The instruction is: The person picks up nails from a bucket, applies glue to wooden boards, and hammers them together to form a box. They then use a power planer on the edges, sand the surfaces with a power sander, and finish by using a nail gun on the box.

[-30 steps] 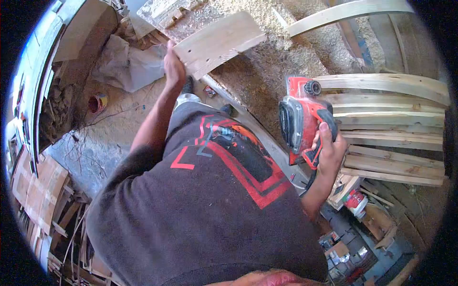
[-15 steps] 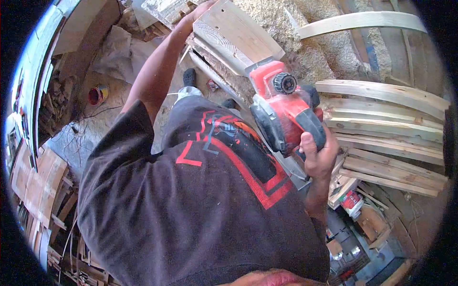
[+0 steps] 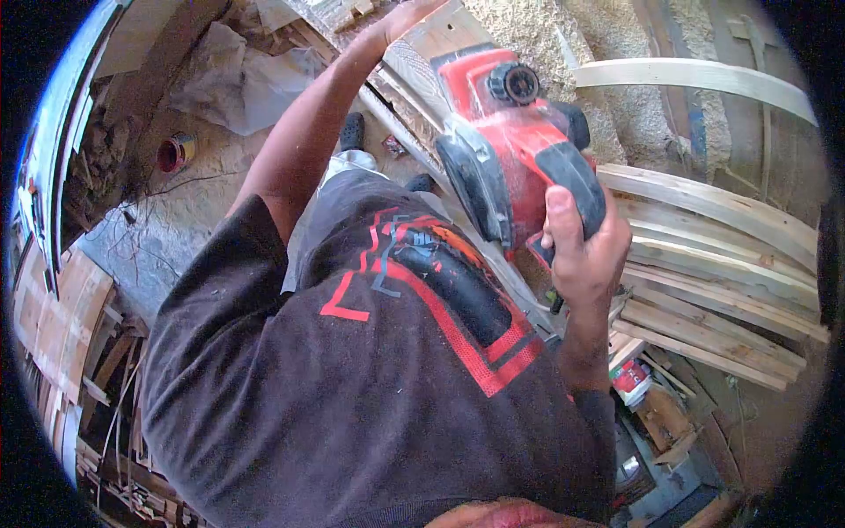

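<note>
My right hand is wrapped round the black rear handle of a red electric planer, its thumb lying over the grip. The planer has a black ridged front knob, and pale dust coats its body. Its front part lies over a thick pale wooden board, covering much of the upper face. At the top edge of the view, my left hand is against the board's far end. Its fingers are hidden, so their grip does not show.
Wood shavings are heaped beyond the board. Several curved wooden strips lie at the right, with another curved strip above them. A small paint can stands on the floor at left. Scrap wood is piled at lower left.
The planer and my right hand have moved up and slightly left in the view, further along the board, and more of its face is now covered. My left hand stays by the far end.
</note>
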`<state>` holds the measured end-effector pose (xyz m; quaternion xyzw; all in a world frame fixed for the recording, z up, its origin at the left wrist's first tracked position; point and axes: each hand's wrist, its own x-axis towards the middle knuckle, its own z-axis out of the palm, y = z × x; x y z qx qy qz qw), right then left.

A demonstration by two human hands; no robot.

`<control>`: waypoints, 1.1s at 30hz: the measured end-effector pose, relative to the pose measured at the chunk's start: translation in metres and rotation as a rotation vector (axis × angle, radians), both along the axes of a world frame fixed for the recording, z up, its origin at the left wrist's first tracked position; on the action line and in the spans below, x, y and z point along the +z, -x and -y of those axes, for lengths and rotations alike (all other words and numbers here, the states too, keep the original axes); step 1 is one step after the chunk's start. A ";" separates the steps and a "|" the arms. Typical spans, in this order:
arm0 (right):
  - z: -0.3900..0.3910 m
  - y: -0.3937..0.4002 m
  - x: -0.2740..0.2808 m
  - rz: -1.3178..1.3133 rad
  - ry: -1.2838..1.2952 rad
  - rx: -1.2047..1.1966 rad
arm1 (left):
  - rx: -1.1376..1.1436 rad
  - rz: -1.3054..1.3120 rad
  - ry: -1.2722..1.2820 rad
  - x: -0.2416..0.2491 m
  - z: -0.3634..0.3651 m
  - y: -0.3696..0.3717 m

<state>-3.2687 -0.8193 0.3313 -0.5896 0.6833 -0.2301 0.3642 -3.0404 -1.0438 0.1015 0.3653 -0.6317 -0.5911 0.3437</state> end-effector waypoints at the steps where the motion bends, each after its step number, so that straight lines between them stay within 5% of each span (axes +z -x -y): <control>1: 0.009 -0.008 -0.001 0.015 0.021 0.002 | -0.004 0.000 0.005 0.002 -0.002 0.000; 9: 0.065 -0.049 -0.002 0.070 0.153 0.028 | -0.012 -0.028 0.011 0.001 0.000 0.006; 17: -0.043 0.055 0.047 0.213 0.061 -0.236 | 0.206 -0.230 -0.130 -0.021 -0.037 -0.039; 19: -0.072 0.074 0.046 0.238 0.004 -0.292 | 0.254 -0.162 0.040 -0.059 -0.051 -0.066; 22: -0.098 0.093 0.034 0.140 -0.022 -0.280 | 0.302 -0.258 -0.078 -0.088 -0.056 -0.067; 26: -0.103 0.089 0.023 0.093 -0.043 -0.186 | 0.261 -0.083 -0.113 -0.025 -0.056 -0.039; 29: -0.089 0.082 0.021 -0.037 -0.056 -0.006 | 0.180 -0.289 -0.231 -0.058 -0.041 -0.042; 33: -0.069 0.063 0.010 -0.011 -0.044 0.022 | 0.168 -0.189 -0.116 -0.065 -0.039 -0.044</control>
